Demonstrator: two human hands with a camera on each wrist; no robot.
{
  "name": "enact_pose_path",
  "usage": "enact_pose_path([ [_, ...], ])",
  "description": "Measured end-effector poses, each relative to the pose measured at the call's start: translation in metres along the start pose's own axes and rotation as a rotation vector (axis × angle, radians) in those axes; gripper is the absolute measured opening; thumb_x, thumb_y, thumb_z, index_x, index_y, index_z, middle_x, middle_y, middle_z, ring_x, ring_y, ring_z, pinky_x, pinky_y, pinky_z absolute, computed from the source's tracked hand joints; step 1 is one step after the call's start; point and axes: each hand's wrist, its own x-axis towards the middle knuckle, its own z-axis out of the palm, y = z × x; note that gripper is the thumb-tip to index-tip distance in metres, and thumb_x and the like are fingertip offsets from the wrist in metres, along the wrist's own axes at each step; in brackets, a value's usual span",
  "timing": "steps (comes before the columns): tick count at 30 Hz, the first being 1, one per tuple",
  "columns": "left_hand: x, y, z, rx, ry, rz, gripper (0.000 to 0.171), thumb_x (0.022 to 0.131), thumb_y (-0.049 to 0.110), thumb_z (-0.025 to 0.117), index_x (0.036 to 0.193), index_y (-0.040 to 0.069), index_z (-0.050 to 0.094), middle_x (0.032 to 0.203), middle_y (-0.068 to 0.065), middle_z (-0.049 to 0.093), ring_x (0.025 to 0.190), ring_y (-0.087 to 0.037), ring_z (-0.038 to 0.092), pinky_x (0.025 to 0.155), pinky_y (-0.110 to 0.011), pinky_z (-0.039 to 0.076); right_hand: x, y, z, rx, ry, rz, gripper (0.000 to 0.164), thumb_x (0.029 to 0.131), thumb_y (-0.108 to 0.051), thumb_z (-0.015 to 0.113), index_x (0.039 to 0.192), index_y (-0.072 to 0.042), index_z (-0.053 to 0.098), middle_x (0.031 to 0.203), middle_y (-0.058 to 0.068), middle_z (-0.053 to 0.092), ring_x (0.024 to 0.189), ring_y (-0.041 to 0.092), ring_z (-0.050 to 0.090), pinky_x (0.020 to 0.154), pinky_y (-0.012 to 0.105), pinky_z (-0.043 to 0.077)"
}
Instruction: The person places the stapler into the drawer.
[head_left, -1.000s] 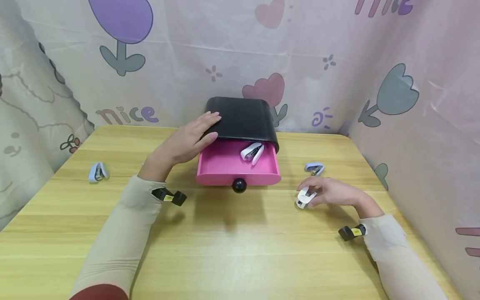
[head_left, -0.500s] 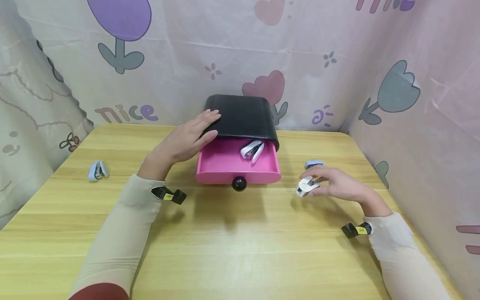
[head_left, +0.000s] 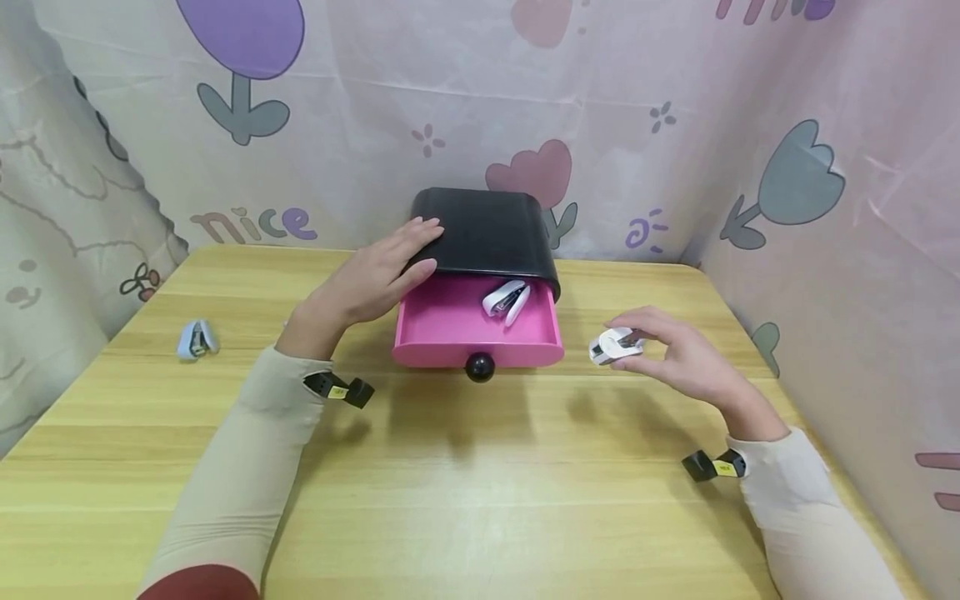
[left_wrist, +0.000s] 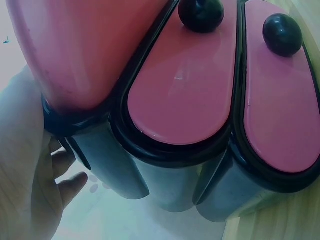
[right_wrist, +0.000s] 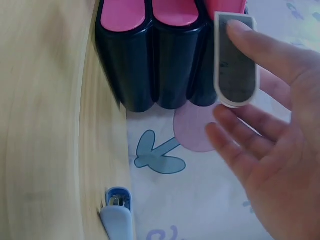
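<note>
My left hand [head_left: 378, 279] rests flat on the left side of a black drawer cabinet [head_left: 487, 229], with straight fingers on its top. The cabinet's pink top drawer [head_left: 450, 329] is pulled out, and a white stapler [head_left: 506, 300] lies inside it. Right of the drawer, my right hand [head_left: 637, 342] pinches a second white stapler [head_left: 613, 345] and holds it above the table. In the right wrist view that stapler's [right_wrist: 235, 60] grey underside shows between thumb and fingers. The left wrist view shows two closed pink drawer fronts [left_wrist: 180, 95] with black knobs.
A blue stapler [head_left: 197, 339] lies near the left edge of the wooden table [head_left: 465, 483]. Another blue stapler [right_wrist: 117, 212] lies on the table by the right hand, hidden in the head view. Patterned curtains wall in the back and both sides.
My right hand has lifted the white stapler off the table and carried it up and toward the drawer. The left hand has stayed on the cabinet.
</note>
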Motion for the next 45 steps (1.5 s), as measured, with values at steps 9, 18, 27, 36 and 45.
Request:
enact_pose_path([
  [9, 0.0, 0.001, 0.0, 0.0, 0.002, -0.001, 0.06, 0.103, 0.047, 0.039, 0.154, 0.016, 0.033, 0.16, 0.001, 0.025, 0.148, -0.017, 0.014, 0.118, -0.046, 0.019, 0.008, -0.025, -0.002, -0.038, 0.164, -0.117, 0.06, 0.067, 0.001, 0.087, 0.122, -0.011, 0.067, 0.123, 0.004, 0.062, 0.11, 0.014, 0.054, 0.091, 0.016, 0.04],
  [18, 0.001, 0.0, 0.0, -0.005, 0.0, -0.001, 0.059, 0.103, 0.045, 0.041, 0.154, 0.015, 0.033, 0.16, 0.0, 0.026, 0.148, -0.018, 0.014, 0.118, -0.046, 0.019, 0.025, -0.053, -0.006, -0.097, 0.175, -0.129, 0.06, 0.067, -0.004, 0.089, 0.123, -0.011, 0.067, 0.122, 0.003, 0.062, 0.111, 0.02, 0.057, 0.094, 0.023, 0.042],
  [27, 0.002, 0.0, 0.001, -0.006, -0.003, 0.002, 0.059, 0.104, 0.046, 0.039, 0.154, 0.014, 0.033, 0.159, -0.002, 0.027, 0.148, -0.019, 0.015, 0.118, -0.045, 0.018, 0.049, -0.081, -0.002, -0.18, 0.072, -0.133, 0.053, 0.074, -0.023, 0.087, 0.123, -0.014, 0.068, 0.122, 0.002, 0.062, 0.113, 0.022, 0.057, 0.093, 0.045, 0.049],
  [36, 0.001, -0.001, 0.0, 0.021, -0.024, 0.012, 0.061, 0.104, 0.048, 0.038, 0.154, 0.014, 0.032, 0.16, -0.002, 0.025, 0.148, -0.018, 0.014, 0.118, -0.046, 0.019, 0.076, -0.093, 0.009, -0.3, 0.042, -0.225, 0.052, 0.076, -0.027, 0.086, 0.123, -0.012, 0.067, 0.118, 0.005, 0.062, 0.109, 0.023, 0.056, 0.092, 0.041, 0.049],
  [45, 0.001, 0.001, -0.005, 0.042, -0.061, -0.006, 0.061, 0.104, 0.048, 0.036, 0.155, 0.016, 0.03, 0.161, -0.001, 0.024, 0.148, -0.019, 0.013, 0.117, -0.048, 0.019, 0.097, -0.107, 0.021, -0.355, -0.014, -0.255, 0.046, 0.077, -0.034, 0.085, 0.114, -0.011, 0.071, 0.108, 0.003, 0.06, 0.099, 0.021, 0.051, 0.078, 0.034, 0.047],
])
